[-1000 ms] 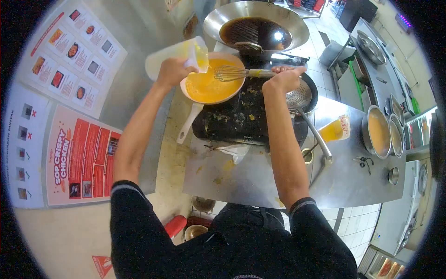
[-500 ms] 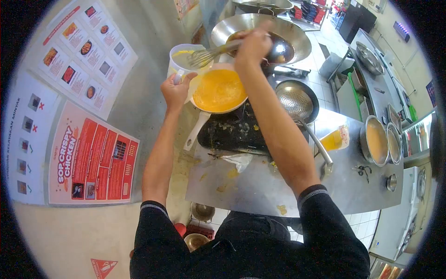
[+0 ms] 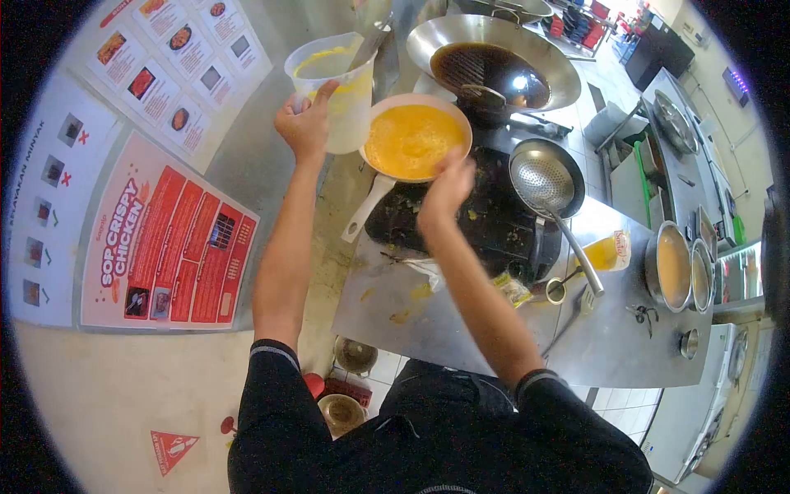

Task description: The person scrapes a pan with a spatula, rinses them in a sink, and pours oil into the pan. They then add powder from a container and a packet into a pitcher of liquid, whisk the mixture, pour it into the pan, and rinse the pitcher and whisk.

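My left hand grips a translucent plastic jug with yellow residue on its inner wall, held upright at the upper left. The whisk leans in the jug's mouth. To the right of the jug, a pale frying pan holds a yellow liquid with some bubbles on top. My right hand is at the pan's lower right edge, its fingers smeared by motion. Whether it touches the pan or holds anything cannot be made out.
A large wok with dark oil stands behind the pan. On the right are a perforated ladle, a yellow packet, a small cup and metal bowls. A wall with posters runs along the left.
The whisk has left my right hand and now rests in the jug. My right hand has come down to the pan's edge. The jug is raised and looks nearer.
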Action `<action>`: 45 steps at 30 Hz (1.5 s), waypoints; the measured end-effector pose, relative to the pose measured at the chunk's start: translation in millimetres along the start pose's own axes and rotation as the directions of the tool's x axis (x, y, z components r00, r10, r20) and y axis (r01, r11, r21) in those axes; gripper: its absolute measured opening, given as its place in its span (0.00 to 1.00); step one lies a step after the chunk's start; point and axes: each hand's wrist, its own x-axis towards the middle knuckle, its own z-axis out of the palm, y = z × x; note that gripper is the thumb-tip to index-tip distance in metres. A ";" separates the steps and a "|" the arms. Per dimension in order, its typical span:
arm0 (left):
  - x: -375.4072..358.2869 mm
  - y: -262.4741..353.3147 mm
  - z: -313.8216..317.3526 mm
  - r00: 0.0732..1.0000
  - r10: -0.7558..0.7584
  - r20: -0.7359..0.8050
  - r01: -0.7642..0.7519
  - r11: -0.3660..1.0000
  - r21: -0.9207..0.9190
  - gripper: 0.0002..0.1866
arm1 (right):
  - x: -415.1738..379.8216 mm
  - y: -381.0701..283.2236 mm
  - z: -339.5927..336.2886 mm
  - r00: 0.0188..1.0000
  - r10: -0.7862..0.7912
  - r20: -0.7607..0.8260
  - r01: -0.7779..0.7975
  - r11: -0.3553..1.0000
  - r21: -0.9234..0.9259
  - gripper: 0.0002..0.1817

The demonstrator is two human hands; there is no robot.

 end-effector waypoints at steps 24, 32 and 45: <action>4.6 -12.1 0.6 0.995 -0.032 0.090 0.042 0.993 -0.108 0.28 | -53.8 161.5 -36.9 0.801 0.593 -0.080 -0.582 0.740 -0.338 0.25; 12.2 -18.1 6.4 0.985 -0.023 0.171 0.042 0.994 -0.103 0.23 | -51.1 155.3 -65.1 0.796 0.606 -0.015 -0.586 0.764 -0.270 0.28; 11.0 -3.6 23.1 0.990 0.070 0.123 -0.047 0.982 -0.182 0.26 | -68.6 140.2 -66.4 0.818 0.571 -0.065 -0.558 0.762 -0.329 0.29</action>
